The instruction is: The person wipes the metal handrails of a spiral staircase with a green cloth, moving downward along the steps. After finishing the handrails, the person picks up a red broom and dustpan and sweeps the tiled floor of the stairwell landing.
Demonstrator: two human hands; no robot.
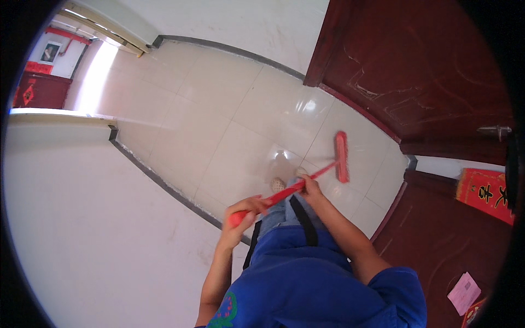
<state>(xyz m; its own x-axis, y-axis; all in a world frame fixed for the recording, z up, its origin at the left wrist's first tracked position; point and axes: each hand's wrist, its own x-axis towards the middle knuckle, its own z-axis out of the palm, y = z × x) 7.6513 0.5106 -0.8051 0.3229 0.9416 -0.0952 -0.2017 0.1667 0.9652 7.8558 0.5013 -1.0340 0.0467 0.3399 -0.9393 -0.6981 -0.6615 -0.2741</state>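
A broom with a red handle [285, 195] and a red head [341, 156] reaches from my body towards the right. The head lies on the pale tiled floor [213, 119], near the dark red door. My left hand [242, 215] is around the top end of the handle, its fingers slightly blurred and partly lifted. Farther down the handle, my right hand [309, 188] grips it just above my feet. Both shoes show beyond the handle, partly hidden by my legs and right hand.
A dark red door [410, 69] with a metal lever handle [494, 131] stands at the upper right. Another dark red door [447, 221] is at the lower right. White walls with grey skirting [164, 184] flank the corridor, which leads to a bright opening at upper left.
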